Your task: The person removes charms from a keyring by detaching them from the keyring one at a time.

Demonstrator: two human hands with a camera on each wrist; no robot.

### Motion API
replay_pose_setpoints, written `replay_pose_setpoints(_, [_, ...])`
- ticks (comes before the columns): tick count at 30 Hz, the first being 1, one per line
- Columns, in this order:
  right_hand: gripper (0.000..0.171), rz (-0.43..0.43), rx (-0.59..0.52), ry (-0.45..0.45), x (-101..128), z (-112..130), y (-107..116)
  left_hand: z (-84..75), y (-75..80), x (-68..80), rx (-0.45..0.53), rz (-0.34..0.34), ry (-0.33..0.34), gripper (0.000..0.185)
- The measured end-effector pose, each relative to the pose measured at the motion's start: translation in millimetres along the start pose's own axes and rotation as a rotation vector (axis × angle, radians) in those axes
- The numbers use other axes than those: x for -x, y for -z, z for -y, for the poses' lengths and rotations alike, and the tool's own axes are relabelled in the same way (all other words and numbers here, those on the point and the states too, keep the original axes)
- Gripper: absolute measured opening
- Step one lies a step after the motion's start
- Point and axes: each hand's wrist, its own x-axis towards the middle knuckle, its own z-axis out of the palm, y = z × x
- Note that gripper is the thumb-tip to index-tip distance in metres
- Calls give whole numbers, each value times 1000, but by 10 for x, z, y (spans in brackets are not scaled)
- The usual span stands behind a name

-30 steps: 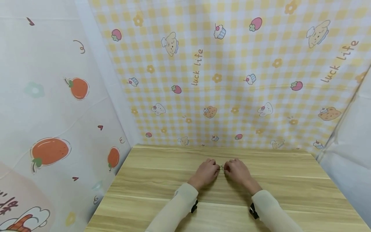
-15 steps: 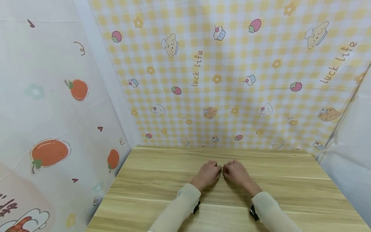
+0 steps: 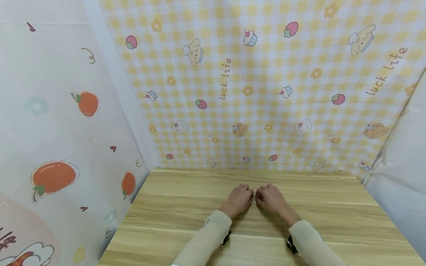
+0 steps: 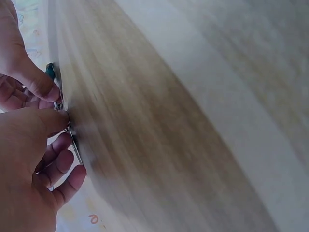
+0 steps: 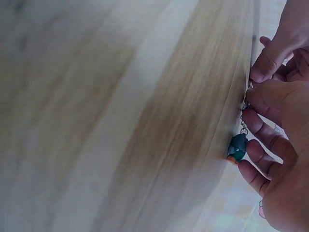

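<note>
Both hands meet over the far middle of the wooden table, fingertips almost touching. My left hand (image 3: 238, 199) pinches a thin metal piece between thumb and forefinger; its other fingers curl loosely in the left wrist view. My right hand (image 3: 271, 198) pinches the metal ring end of a keychain close beside the left thumb. From there a short chain (image 5: 243, 123) runs to a small teal and orange figure charm (image 5: 237, 147), which lies by the right hand's fingers in the right wrist view. Fingers hide most of the ring, and what exactly the left hand pinches cannot be made out.
The wood-grain table (image 3: 186, 184) extends around both hands. A yellow checked cloth (image 3: 249, 111) hangs behind its far edge. White printed cloth (image 3: 66, 129) hangs at the left, and a plain white cloth (image 3: 406, 155) at the right.
A second ago a small gap with a thin metal piece showed between the hands. The left hand has moved slightly right, closing most of that gap. The right hand has barely moved.
</note>
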Motion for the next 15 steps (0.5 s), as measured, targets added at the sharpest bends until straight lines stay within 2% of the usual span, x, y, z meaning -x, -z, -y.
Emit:
replay_pose_setpoints(6, [14, 16, -15, -8, -9, 9, -6, 11, -20, 2, -34, -25, -36, 12])
replay_pose_setpoints(8, [14, 18, -27, -6, -12, 18, -8, 24, -19, 16, -18, -45, -53, 13])
replay_pose_setpoints(11, [13, 13, -60, -12, -32, 32, -4, 54, -1, 42, 51, -76, -65, 14])
replay_pose_setpoints(15, [11, 26, -109, -71, -72, 46, 18, 104, 24, 61, 187, -99, -59, 11])
